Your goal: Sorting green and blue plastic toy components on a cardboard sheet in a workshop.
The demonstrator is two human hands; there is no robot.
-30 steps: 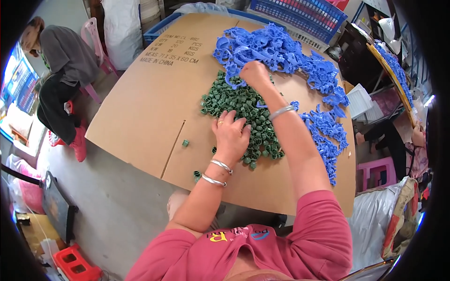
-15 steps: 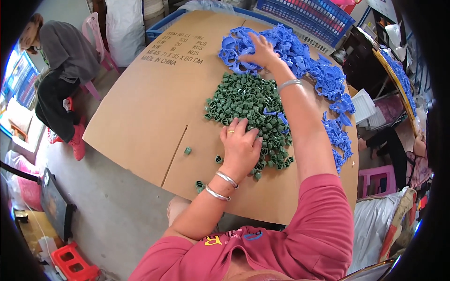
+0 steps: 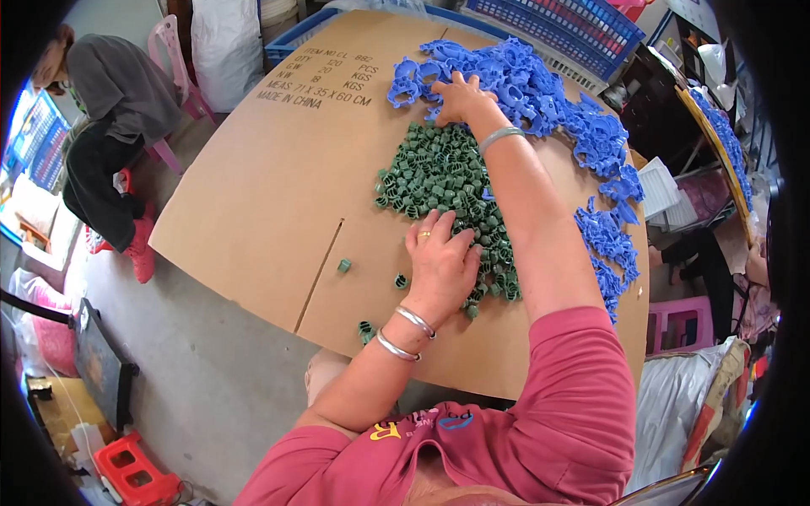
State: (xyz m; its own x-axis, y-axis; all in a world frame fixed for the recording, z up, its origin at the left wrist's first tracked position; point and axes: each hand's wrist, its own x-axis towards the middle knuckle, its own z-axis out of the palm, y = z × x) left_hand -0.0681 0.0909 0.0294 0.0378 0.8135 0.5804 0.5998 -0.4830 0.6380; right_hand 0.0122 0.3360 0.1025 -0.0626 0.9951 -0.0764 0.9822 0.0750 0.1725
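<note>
Small dark green ribbed plastic pieces (image 3: pixel 430 173) lie in a loose heap on a cardboard sheet (image 3: pixel 278 177). My left hand (image 3: pixel 443 261) rests on the near left side of this heap, palm down, fingers spread. Beyond it spreads a pile of blue plastic parts (image 3: pixel 531 80) with ring-like and curved shapes. My right hand (image 3: pixel 466 97) is at the near left edge of that pile, fingers apart over the blue parts, with nothing visibly gripped. My right forearm hides part of the green heap. A few stray green pieces (image 3: pixel 344 266) lie to the left.
More blue parts (image 3: pixel 607 244) trail down the sheet's right side. Blue plastic baskets (image 3: pixel 557 29) stand behind the far edge. At the left a person (image 3: pixel 126 101) sits bent over near a pink chair (image 3: pixel 166 42). A pink stool (image 3: pixel 679 325) stands at the right.
My right hand has drawn slightly nearer along the blue pile's edge, and my forearm covers more of the green heap. My left hand stays on the green pieces, shifted a little right.
</note>
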